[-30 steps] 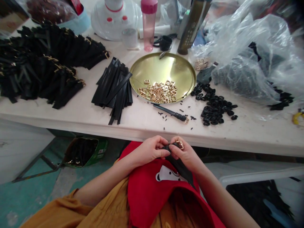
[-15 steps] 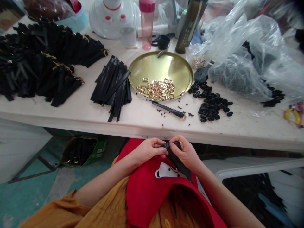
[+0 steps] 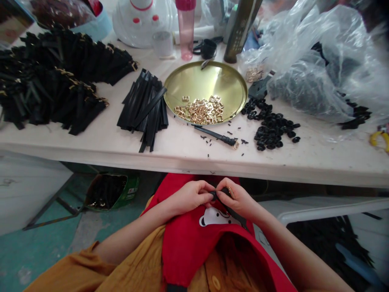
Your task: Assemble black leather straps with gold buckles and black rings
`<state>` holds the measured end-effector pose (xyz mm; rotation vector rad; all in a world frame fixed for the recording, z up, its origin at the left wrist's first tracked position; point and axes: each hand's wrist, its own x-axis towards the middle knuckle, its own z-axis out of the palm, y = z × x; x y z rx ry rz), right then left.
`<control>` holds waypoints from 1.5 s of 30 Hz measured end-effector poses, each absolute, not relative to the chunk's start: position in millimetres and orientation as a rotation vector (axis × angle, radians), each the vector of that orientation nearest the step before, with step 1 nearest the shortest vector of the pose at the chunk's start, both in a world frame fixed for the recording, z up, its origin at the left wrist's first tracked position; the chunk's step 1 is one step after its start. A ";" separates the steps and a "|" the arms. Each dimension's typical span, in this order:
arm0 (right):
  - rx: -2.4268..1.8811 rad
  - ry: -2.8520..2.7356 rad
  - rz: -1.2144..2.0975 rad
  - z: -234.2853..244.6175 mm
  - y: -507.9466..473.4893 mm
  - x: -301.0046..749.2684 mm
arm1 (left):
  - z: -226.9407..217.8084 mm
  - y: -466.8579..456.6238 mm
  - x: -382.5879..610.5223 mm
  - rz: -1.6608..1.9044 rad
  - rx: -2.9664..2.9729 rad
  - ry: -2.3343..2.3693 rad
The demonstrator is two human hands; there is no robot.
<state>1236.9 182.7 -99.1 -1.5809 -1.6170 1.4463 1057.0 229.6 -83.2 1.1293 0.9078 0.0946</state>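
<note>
Over my lap, my right hand (image 3: 238,200) is closed around a black strap (image 3: 238,217) whose tail hangs down across the red apron (image 3: 185,239). A gold buckle (image 3: 231,192) pokes out between its fingers. My left hand (image 3: 194,197) pinches a black part at the strap's other side, thumb against forefinger; the fingertips hide its exact shape. Both hands nearly touch. On the table ahead lies a buckled strap (image 3: 215,135), below a gold tray (image 3: 212,73) holding many gold buckles (image 3: 202,110).
Flat black strips (image 3: 144,107) lie left of the tray, with heaped buckled straps (image 3: 60,81) farther left. Small black loops (image 3: 273,129) are piled on the right beside clear plastic bags (image 3: 313,81). The table's edge (image 3: 182,166) runs just beyond my hands. A pink bottle (image 3: 186,36) stands behind.
My hands have come closer together and sit slightly lower, with less of the strap showing between them. The view has shifted slightly.
</note>
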 end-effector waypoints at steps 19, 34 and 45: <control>-1.686 -1.151 1.301 -113.2 183.5 1221.6 | -85.9 246.5 1058.5 -0.049 1.275 0.891; -1.483 -0.639 1.441 -121.5 167.9 1199.9 | -101.3 225.5 1061.8 0.130 1.386 1.027; -1.560 -1.345 1.423 -99.8 171.4 1220.7 | -91.0 225.9 1046.9 0.008 1.263 0.856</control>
